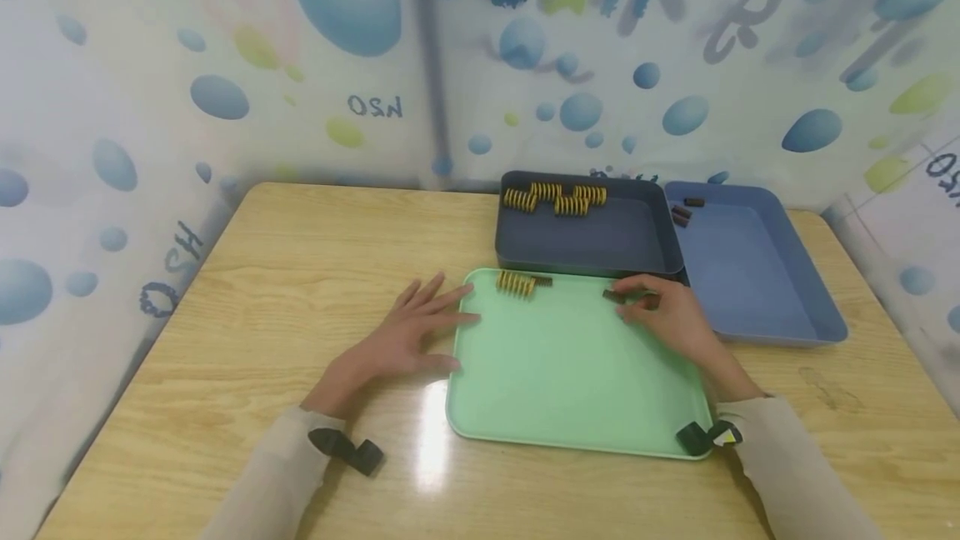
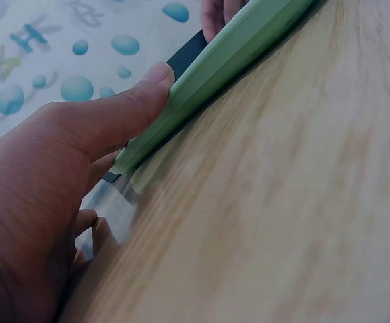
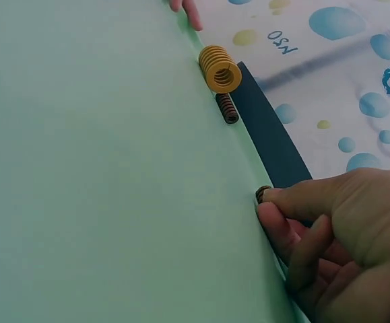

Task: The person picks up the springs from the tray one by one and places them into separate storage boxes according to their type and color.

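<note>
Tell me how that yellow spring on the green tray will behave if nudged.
The yellow spring lies on its side on the smooth green tray, so it will probably roll. Its thick coils look stiff. A small dark spring beside it may get knocked along.

the head view looks forward and down over the whole surface [image 1: 300, 273]; both wrist views sit close and low, sharing the green tray [image 1: 570, 373] rim with it.

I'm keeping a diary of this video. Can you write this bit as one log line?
left hand: steadies green tray edge | right hand: pinches brown spring | yellow spring: on tray
</note>
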Tool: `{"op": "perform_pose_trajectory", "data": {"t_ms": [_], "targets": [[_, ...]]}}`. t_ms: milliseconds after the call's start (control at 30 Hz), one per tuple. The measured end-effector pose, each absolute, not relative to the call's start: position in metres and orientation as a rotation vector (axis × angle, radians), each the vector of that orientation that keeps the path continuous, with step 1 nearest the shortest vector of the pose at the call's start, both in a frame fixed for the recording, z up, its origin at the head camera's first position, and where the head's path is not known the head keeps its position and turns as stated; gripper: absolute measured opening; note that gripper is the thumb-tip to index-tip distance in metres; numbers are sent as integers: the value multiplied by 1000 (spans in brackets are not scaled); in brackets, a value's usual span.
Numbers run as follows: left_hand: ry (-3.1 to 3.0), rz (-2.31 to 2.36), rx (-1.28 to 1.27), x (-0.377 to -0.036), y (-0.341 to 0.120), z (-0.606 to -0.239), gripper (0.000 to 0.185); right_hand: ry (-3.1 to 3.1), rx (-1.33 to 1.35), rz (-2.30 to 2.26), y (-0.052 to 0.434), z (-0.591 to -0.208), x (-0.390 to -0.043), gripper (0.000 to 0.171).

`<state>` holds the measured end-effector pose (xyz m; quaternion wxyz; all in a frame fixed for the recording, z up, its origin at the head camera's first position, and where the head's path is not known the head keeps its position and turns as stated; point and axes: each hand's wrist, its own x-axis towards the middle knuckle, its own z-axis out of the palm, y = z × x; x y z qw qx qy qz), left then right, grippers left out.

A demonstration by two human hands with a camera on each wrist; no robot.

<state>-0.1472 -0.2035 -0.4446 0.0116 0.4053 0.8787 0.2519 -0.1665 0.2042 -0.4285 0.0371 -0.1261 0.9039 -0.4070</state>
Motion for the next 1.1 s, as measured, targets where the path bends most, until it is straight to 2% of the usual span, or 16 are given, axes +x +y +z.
{"op": "perform_pose_trajectory", "data": {"t_ms": [1100], "targets": [[2736,799,1272,-147,-204,-445,62,2780,-470,-1170,203,-434,-167,19]]}}
